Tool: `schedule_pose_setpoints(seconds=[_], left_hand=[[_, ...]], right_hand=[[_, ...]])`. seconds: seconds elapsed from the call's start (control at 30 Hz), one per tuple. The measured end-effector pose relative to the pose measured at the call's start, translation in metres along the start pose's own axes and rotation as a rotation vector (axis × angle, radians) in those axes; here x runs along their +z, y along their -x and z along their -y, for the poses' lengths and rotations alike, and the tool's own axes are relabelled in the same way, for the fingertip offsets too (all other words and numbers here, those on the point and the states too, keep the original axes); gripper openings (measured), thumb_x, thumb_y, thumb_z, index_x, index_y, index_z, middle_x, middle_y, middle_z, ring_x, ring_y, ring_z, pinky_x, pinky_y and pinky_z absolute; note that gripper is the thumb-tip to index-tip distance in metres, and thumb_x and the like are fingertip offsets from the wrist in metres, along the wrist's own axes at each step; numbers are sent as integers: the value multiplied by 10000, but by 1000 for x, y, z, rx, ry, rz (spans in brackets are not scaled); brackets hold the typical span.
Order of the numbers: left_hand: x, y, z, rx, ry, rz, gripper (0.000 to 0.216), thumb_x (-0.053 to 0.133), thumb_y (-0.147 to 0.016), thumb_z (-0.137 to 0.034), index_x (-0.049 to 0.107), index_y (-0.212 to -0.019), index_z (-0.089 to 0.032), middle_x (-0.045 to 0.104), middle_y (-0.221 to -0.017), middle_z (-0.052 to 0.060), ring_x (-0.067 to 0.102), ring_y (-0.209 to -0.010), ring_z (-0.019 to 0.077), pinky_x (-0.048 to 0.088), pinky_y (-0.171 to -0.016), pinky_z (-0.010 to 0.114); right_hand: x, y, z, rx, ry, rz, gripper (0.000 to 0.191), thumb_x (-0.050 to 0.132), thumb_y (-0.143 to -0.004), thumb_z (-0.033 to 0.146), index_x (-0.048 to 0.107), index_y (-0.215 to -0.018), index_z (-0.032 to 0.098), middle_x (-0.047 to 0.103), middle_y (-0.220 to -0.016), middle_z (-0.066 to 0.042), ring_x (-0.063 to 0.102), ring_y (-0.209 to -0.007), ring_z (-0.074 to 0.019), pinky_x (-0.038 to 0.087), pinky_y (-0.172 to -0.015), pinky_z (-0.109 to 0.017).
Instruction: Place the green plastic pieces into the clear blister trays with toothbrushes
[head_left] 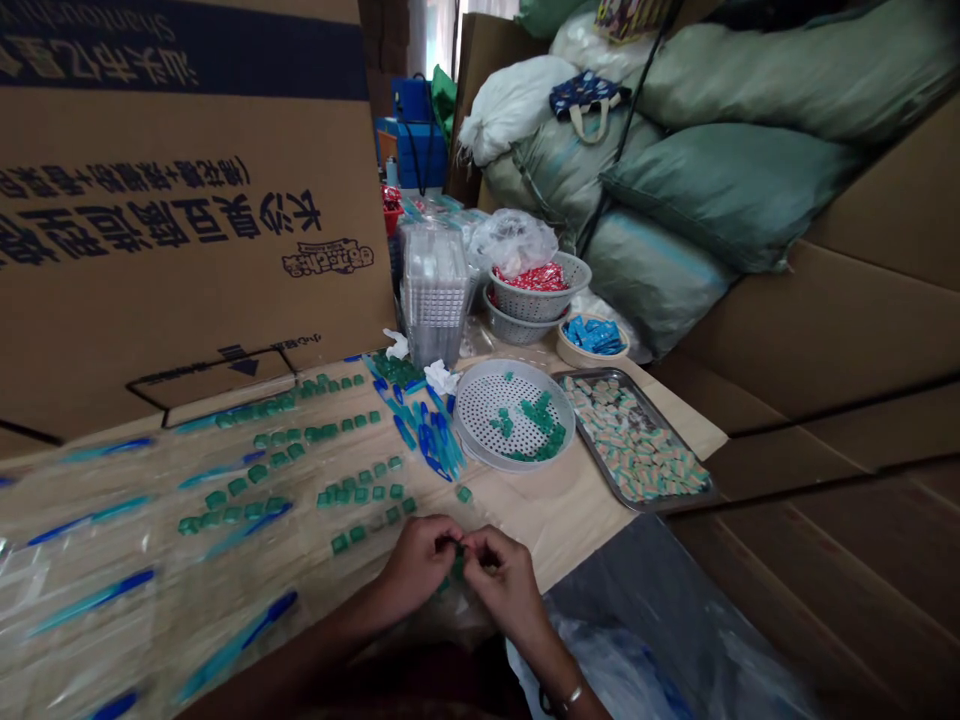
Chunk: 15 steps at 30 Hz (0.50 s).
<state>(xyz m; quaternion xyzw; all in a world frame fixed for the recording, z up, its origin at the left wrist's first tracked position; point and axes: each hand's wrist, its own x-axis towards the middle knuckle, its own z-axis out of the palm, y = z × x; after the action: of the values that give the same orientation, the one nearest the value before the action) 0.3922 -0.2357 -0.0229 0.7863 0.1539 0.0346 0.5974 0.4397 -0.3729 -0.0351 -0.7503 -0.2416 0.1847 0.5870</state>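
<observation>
My left hand point(421, 566) and my right hand point(507, 582) meet near the front edge of the table, fingertips pinched together. Whatever small thing lies between the fingers is too hidden to name; a bit of green shows just below them. Beyond the fingertips lies a single green cube-shaped piece point(464, 494). Short rows of similar green pieces point(340, 542) sit on clear plastic to the left. Ahead, a round perforated tray point(480, 405) holds loose green clumps point(550, 440). Blue plastic tweezer-like sticks point(433, 440) are heaped beside it.
A metal tray point(622, 498) of beige-and-green pieces stands at right. Behind are stacked clear plastic boxes point(435, 290), grey baskets point(574, 275) with red packets, and a bowl of blue packets point(592, 335). A large carton point(187, 220) borders the left; full sacks point(727, 190) rise at right.
</observation>
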Motion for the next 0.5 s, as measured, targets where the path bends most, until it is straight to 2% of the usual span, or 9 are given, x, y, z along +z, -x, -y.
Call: schedule_pose_setpoints(seconds=[0.1, 0.17, 0.37, 0.5], left_hand=[[2, -1, -2, -167, 300, -5, 72, 526, -581, -150, 568, -636, -166, 568, -528, -42, 519, -491, 114, 402, -504, 218], [2, 0, -3, -239, 411, 27, 70, 587, -577, -198, 551, -627, -165, 552, -490, -52, 499, -432, 104, 394, -465, 215], [6, 2, -6, -328, 550, 41, 216, 700, -545, -267, 514, -549, -157, 524, -453, -65, 450, -383, 69, 339, -418, 191], [5, -1, -11, -366, 624, 182, 230, 743, -534, -270, 572, -620, -142, 560, -499, -54, 499, -434, 76, 381, -480, 201]], right_hand=[[-6, -1, -3, 91, -260, 43, 143, 579, -776, 323, 588, -758, 181, 559, -665, 16, 519, -628, -128, 404, -596, -222], [-7, 0, -6, 124, -365, 61, 196, 638, -747, 369, 584, -777, 184, 553, -672, 23, 506, -626, -123, 397, -594, -219], [-1, 6, -14, 163, -452, -8, 268, 692, -705, 419, 565, -739, 185, 532, -626, 33, 477, -581, -112, 379, -558, -212], [-3, 4, -14, 141, -448, -55, 289, 690, -701, 436, 541, -716, 189, 529, -621, 32, 482, -570, -114, 394, -545, -215]])
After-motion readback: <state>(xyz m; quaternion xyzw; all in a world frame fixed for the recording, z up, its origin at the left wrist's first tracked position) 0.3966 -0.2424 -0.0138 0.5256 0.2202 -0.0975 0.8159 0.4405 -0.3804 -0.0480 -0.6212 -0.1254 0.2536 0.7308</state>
